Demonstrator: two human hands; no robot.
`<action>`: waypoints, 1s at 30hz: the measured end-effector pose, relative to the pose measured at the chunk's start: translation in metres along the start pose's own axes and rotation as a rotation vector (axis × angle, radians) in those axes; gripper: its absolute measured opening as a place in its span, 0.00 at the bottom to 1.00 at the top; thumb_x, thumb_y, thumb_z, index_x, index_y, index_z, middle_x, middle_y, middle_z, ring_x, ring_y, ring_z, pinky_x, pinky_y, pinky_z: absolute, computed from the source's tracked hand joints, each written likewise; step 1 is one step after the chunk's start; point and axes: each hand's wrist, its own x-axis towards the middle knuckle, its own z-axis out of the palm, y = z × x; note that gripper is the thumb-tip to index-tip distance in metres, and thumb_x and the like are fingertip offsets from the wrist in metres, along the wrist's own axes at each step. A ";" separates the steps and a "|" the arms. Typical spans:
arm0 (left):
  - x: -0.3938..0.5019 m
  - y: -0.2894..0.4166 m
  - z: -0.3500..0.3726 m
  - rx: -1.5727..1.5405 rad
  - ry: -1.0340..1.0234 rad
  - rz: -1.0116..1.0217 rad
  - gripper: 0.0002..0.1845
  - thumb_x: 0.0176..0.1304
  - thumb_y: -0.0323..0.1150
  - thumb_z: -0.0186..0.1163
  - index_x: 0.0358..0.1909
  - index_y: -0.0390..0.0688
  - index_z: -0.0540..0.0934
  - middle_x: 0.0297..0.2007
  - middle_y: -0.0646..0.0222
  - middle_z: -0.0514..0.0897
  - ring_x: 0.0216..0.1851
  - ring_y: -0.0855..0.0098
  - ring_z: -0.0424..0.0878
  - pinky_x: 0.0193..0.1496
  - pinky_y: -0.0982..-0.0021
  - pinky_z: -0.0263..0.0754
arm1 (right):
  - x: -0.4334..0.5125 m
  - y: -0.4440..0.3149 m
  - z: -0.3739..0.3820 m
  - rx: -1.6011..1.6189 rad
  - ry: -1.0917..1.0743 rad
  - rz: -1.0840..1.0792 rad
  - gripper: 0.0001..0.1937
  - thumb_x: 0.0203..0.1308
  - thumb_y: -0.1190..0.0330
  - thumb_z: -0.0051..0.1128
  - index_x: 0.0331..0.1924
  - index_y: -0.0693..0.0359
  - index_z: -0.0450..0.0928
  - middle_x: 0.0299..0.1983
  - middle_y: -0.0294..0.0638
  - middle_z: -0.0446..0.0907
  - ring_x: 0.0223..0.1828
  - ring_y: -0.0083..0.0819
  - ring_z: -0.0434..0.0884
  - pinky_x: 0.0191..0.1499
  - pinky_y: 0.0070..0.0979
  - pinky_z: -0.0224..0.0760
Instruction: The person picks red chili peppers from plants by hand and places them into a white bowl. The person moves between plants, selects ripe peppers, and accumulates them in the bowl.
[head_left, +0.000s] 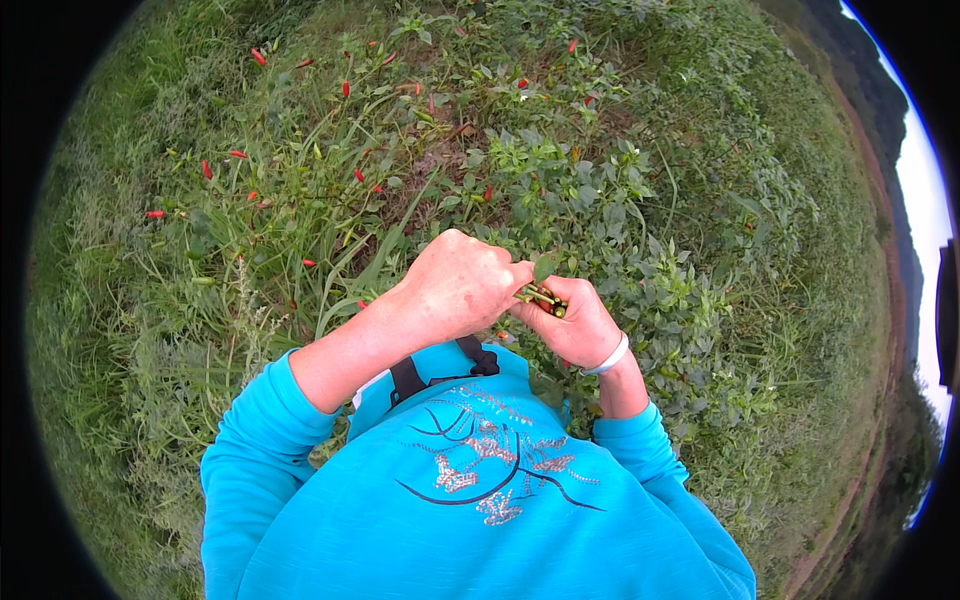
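Observation:
My right hand (581, 322), with a white band (611, 355) at its wrist, is curled around a small bunch of chilli peppers (556, 306). Their green stems (536, 294) stick out towards my left hand (469, 289). That hand is bent over with its back up, and its fingertips pinch at the stem ends. What lies inside the left palm is hidden. A green leaf (546, 265) shows just above where the hands meet. Both hands are in front of my blue top (450, 540), over chilli plants (600, 187).
Red chilli peppers hang scattered ahead and to the left, such as one red pepper (207, 169) and another (259, 57). Long grass blades (394, 244) and weeds (142, 420) grow among the plants. A black strap (407, 377) with a knot (486, 363) lies at my waist. A dirt track (892, 300) runs far right.

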 end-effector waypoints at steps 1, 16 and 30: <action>0.000 -0.004 0.003 -0.079 0.014 0.003 0.08 0.48 0.38 0.56 0.23 0.44 0.77 0.19 0.65 0.78 0.23 0.62 0.78 0.25 0.64 0.71 | 0.000 -0.002 0.000 0.039 -0.001 -0.011 0.07 0.52 0.70 0.54 0.30 0.67 0.75 0.17 0.41 0.72 0.19 0.19 0.69 0.23 0.24 0.64; -0.006 -0.051 0.014 -1.046 0.003 -0.653 0.19 0.51 0.50 0.59 0.20 0.42 0.75 0.12 0.76 0.69 0.13 0.82 0.64 0.16 0.76 0.58 | -0.001 0.005 0.001 0.832 -0.118 0.145 0.11 0.56 0.65 0.51 0.37 0.65 0.74 0.16 0.31 0.66 0.15 0.16 0.63 0.17 0.15 0.54; -0.018 -0.015 0.061 -1.801 0.098 -0.642 0.21 0.53 0.52 0.57 0.23 0.42 0.71 0.15 0.75 0.70 0.09 0.83 0.62 0.09 0.82 0.52 | 0.009 0.014 0.025 0.968 0.041 0.127 0.18 0.58 0.67 0.48 0.52 0.61 0.67 0.20 0.33 0.69 0.15 0.16 0.63 0.15 0.13 0.53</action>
